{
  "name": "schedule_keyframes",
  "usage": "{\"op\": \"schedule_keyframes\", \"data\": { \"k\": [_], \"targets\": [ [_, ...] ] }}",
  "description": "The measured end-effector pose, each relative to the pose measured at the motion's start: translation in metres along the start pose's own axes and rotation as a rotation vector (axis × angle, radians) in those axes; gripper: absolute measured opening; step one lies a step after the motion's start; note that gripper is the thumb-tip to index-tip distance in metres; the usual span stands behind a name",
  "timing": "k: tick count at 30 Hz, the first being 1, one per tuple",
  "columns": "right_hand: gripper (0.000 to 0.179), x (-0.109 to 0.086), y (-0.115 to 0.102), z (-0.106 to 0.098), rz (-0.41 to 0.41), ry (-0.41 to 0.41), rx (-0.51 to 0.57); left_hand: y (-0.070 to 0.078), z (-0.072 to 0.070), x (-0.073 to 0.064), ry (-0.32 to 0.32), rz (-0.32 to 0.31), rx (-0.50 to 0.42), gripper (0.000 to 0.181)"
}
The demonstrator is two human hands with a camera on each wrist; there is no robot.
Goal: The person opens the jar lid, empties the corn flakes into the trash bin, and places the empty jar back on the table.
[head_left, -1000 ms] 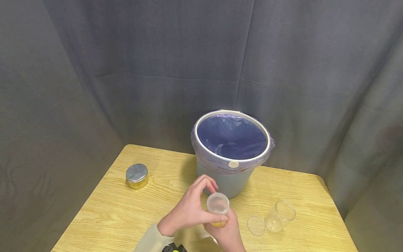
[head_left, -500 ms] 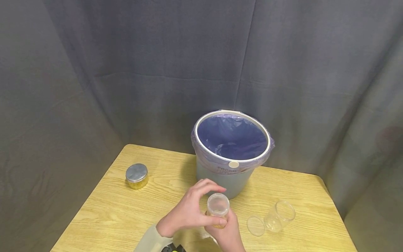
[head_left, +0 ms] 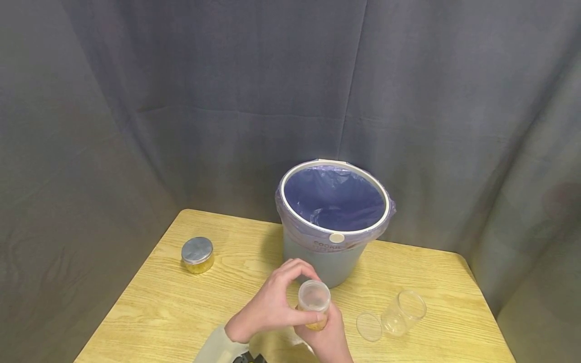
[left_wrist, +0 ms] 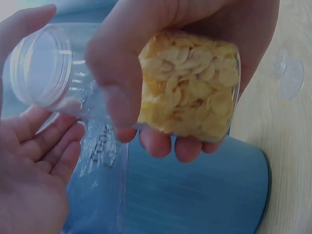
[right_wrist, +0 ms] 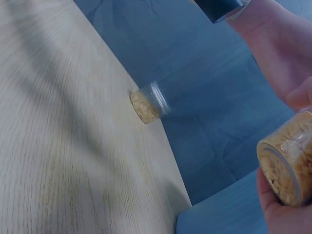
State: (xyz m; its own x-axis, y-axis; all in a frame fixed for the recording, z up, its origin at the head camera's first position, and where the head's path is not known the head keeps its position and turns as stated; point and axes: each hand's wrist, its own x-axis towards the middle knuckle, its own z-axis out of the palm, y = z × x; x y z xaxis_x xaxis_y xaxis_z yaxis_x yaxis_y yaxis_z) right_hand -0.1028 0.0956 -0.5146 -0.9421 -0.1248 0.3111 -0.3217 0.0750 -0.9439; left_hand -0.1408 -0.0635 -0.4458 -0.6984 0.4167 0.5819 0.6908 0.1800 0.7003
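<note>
A clear round jar (left_wrist: pixel 190 92), its lower part filled with yellow flakes, is held up in front of the bin. My right hand (head_left: pixel 326 337) grips its body, with the thumb across the front and fingertips showing below in the left wrist view. From the other side my left hand (head_left: pixel 272 305) curves around the upper end, thumb in front and a bent index finger at the far rim. The jar's clear lid (left_wrist: pixel 46 66) sits between the left thumb and fingers. Part of the jar is covered by the right hand.
A grey bin (head_left: pixel 317 264) with a purple liner stands behind the hands. At the left is a flake-filled jar with a silver lid (head_left: pixel 197 250). At the right are a clear jar (head_left: pixel 404 312) and a clear disc (head_left: pixel 369 326), on the wood-grain table (head_left: pixel 154 312).
My left index finger stretched outward half a second ago and is now bent back to the lid's rim. The jar and right hand have hardly moved.
</note>
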Motion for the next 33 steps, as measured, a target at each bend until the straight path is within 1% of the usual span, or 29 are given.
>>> {"op": "schedule_keyframes", "data": {
  "k": [2,5,9,12,17,21,24,28,33],
  "targets": [
    [0.04,0.001,-0.001,0.0,-0.028,-0.006,-0.017,0.0,0.002,0.0,0.014,-0.013,0.007,0.053],
    [0.042,0.001,-0.002,0.001,-0.038,-0.017,-0.022,0.0,0.004,0.0,0.018,-0.047,0.026,0.06],
    [0.04,0.0,-0.003,0.001,0.012,-0.015,0.008,0.0,0.005,-0.002,-0.011,-0.093,0.032,0.071],
    [0.039,0.0,-0.002,0.001,0.044,-0.007,0.033,0.0,0.003,-0.003,-0.035,-0.104,0.029,0.077],
    [0.04,0.0,-0.001,0.0,0.048,0.004,0.019,0.001,-0.003,-0.004,-0.054,-0.086,0.023,0.069],
    [0.038,0.001,0.0,-0.002,0.027,0.017,0.035,0.002,-0.007,-0.005,-0.071,-0.057,0.022,0.061],
    [0.038,0.001,0.0,-0.002,0.024,0.035,0.044,0.003,-0.009,-0.005,-0.076,-0.04,0.033,0.058],
    [0.037,0.001,0.0,-0.002,0.045,0.059,0.031,0.003,-0.008,-0.005,-0.067,-0.043,0.051,0.054],
    [0.034,0.0,0.0,-0.003,0.061,0.05,0.042,0.004,-0.007,-0.003,-0.04,-0.056,0.064,0.049]
  ]
}}
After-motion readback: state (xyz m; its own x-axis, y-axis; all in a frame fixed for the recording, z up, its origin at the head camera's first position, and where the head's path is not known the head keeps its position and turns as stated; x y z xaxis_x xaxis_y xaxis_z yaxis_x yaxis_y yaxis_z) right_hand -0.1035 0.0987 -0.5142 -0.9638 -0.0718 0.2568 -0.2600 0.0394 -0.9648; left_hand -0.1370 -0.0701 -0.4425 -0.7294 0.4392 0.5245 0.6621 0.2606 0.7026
